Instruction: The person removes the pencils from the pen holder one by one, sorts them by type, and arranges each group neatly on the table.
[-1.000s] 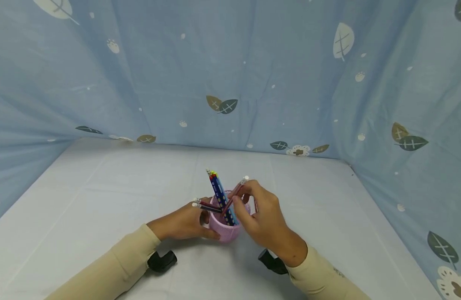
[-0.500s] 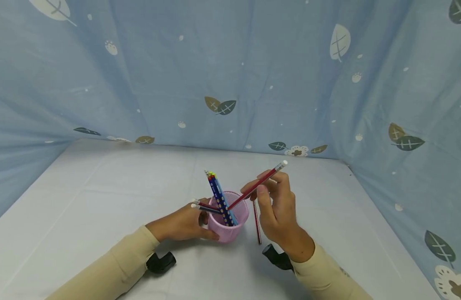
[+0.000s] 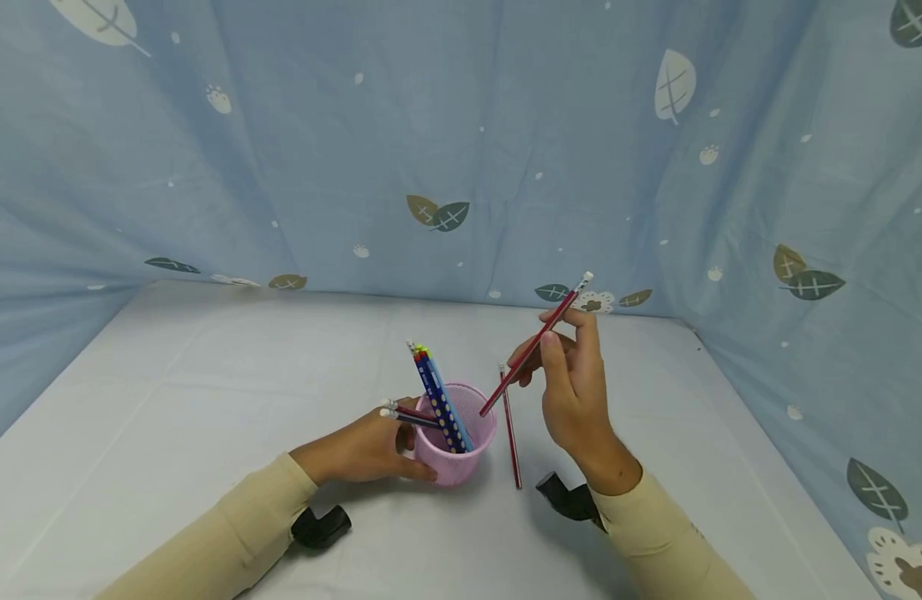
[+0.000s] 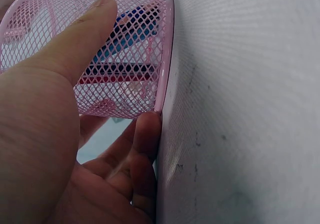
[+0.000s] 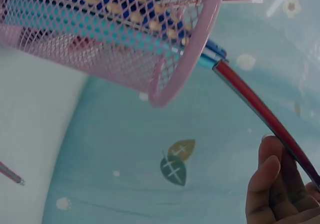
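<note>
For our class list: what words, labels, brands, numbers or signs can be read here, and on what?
None can be read.
Red pencil in the right hand: no legible lettering.
Dotted dark blue pencils: any print is too small.
Right sleeve: faint mark, unreadable.
Blue cloth: printed pictures, no words.

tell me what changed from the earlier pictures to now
The right hand moved up and to the right, drawing the red pencil it holds out of the cup. The left hand kept hold of the cup; the blue pencils in it and the loose pencil beside it stayed put.
</note>
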{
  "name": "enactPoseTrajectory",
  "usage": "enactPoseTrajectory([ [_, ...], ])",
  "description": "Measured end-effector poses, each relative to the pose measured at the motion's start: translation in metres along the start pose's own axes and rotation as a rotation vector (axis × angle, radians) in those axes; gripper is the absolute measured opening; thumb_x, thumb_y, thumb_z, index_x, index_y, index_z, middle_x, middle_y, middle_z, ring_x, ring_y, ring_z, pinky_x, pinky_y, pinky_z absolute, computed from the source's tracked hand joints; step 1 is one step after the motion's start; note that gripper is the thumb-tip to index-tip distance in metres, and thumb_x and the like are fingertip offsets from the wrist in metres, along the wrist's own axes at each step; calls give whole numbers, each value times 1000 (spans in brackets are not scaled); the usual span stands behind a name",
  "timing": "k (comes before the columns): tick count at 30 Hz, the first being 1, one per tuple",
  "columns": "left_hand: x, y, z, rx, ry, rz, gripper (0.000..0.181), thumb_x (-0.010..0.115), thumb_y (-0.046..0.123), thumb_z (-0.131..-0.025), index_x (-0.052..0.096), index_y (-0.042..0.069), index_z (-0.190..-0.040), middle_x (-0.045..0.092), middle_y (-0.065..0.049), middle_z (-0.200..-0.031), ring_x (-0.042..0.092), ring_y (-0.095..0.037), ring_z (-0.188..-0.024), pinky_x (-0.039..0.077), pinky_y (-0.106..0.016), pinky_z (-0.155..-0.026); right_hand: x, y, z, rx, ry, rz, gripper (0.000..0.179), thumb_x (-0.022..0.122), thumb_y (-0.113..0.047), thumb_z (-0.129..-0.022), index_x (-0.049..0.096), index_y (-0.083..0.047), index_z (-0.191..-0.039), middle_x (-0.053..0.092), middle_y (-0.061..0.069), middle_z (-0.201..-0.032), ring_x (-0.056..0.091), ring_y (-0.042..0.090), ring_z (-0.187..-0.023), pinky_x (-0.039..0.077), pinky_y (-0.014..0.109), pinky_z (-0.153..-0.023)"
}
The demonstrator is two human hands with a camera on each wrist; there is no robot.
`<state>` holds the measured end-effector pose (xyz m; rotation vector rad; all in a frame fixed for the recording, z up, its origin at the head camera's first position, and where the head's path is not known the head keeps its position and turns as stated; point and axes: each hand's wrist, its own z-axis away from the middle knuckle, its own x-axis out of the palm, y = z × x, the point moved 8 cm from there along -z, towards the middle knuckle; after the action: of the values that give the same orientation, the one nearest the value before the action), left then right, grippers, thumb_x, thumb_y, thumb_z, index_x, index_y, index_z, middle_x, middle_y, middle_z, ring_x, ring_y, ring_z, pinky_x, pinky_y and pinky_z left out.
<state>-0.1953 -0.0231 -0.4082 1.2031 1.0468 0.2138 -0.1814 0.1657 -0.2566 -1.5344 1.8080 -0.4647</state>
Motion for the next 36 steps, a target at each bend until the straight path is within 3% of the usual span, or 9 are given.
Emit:
enactPoseTrajectory([
  [12,0,-3,0,-11,-9,8,69,87,34,-76,56,21,-136,59,3,-108,53,-17,-91,49,-26,-74,-9,36,-7,190,-22,-38,25,33,-14,-110,39,1,-129,65,23,-75,58,25,-52,53,31,-52],
  [19,-2,-1,-1,-11,-9,-4,66,87,35,-76,58,21,-133,58,3,-107,53,-18,-92,49,-25,-74,-13,60,-9,294,-38,-31,24,33,-18,-110,40,-4,-128,62,24,-75,55,24,-49,52,30,-50],
  [30,-1,0,0,-15,-6,2,67,87,33,-76,57,20,-134,57,3,-107,53,-17,-91,49,-25,-73,-7,104,1,559,-202,-17,27,36,-20,-110,38,-9,-134,66,15,-75,58,25,-51,53,36,-53],
  [36,0,1,1,-11,-1,-1,67,88,33,-75,57,20,-134,57,2,-107,53,-17,-90,49,-25,-73,-3,120,9,699,-264,-41,27,40,-20,-108,42,-8,-132,64,11,-77,58,21,-54,54,33,-53],
])
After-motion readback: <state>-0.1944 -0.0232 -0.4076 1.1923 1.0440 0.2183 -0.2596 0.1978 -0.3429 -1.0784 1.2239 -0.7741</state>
